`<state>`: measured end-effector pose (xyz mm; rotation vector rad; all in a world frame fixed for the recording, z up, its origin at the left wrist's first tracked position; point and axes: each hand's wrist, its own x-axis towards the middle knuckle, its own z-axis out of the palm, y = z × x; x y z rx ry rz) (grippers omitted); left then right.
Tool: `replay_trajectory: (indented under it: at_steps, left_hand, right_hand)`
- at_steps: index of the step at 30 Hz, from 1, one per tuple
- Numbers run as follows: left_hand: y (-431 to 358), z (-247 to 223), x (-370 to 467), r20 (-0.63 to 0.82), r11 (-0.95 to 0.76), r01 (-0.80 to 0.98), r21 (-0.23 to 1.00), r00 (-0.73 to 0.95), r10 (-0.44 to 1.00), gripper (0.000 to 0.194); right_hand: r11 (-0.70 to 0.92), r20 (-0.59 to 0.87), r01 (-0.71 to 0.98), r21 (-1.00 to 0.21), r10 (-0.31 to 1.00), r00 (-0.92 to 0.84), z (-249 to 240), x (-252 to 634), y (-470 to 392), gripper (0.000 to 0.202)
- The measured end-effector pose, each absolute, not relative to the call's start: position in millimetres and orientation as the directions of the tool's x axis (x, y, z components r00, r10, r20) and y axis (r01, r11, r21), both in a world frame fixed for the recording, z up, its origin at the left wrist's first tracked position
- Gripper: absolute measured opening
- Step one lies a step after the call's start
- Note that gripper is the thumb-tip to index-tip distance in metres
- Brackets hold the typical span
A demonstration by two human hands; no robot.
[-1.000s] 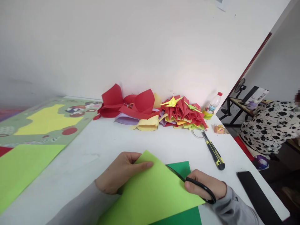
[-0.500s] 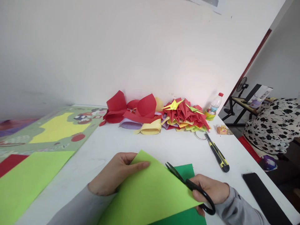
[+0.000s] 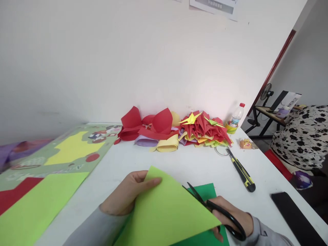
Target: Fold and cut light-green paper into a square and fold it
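My left hand (image 3: 137, 191) pinches the upper left corner of a light green sheet of paper (image 3: 169, 208), thumb on top and fingers behind it. My right hand (image 3: 230, 217) grips the handles of black scissors (image 3: 217, 210). The scissor blades are parted and point up and to the left, lying along the sheet's upper right edge. Whether paper sits between the blades is hard to tell. Under the light green sheet a darker green sheet (image 3: 205, 191) lies on the white table (image 3: 128, 160), partly covered.
Folded red paper shapes (image 3: 161, 123) and a pile of paper cranes (image 3: 202, 126) stand along the wall. To the right are a bottle (image 3: 237, 116), a wrapped snack (image 3: 245, 144), a utility knife (image 3: 242, 171) and a black flat object (image 3: 294, 215). Coloured sheets (image 3: 56, 191) lie left.
The scissor blades have spread wider, and my right hand has shifted slightly to the right. My left hand keeps its hold on the paper. The whole view has shifted a little.
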<state>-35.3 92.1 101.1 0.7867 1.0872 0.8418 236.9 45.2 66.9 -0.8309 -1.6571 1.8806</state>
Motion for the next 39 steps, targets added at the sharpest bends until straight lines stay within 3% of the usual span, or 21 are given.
replay_trajectory:
  at_steps: [3, 5, 8, 13, 24, 39]
  left_hand:
    - [91, 99, -33, -0.412, 0.442, -0.081, 0.893, 0.246, 0.878, 0.039]
    - [90, 99, -32, -0.417, 0.44, -0.045, 0.897, 0.251, 0.874, 0.039]
    - [90, 100, -32, -0.42, 0.442, -0.04, 0.896, 0.245, 0.874, 0.039]
    - [88, 101, -32, -0.415, 0.435, -0.029, 0.9, 0.248, 0.875, 0.039]
    - [86, 97, -27, -0.424, 0.423, 0.07, 0.903, 0.291, 0.858, 0.039]
    - [85, 96, -24, -0.427, 0.416, 0.103, 0.904, 0.299, 0.854, 0.042]
  right_hand:
    - [-0.133, -0.112, 0.025, -0.991, 0.709, -0.697, 72, 237, 43, 0.064]
    - [-0.212, -0.18, 0.037, -0.977, 0.711, -0.68, 72, 238, 42, 0.062]
    - [-0.316, -0.282, 0.057, -0.947, 0.734, -0.617, 67, 238, 41, 0.056]
    - [-0.354, -0.303, 0.055, -0.934, 0.697, -0.651, 57, 237, 45, 0.059]
    - [-0.294, -0.309, 0.116, -0.949, 0.783, -0.54, 43, 240, 44, 0.049]
    - [-0.284, -0.321, 0.157, -0.946, 0.749, -0.58, 50, 234, 47, 0.049]
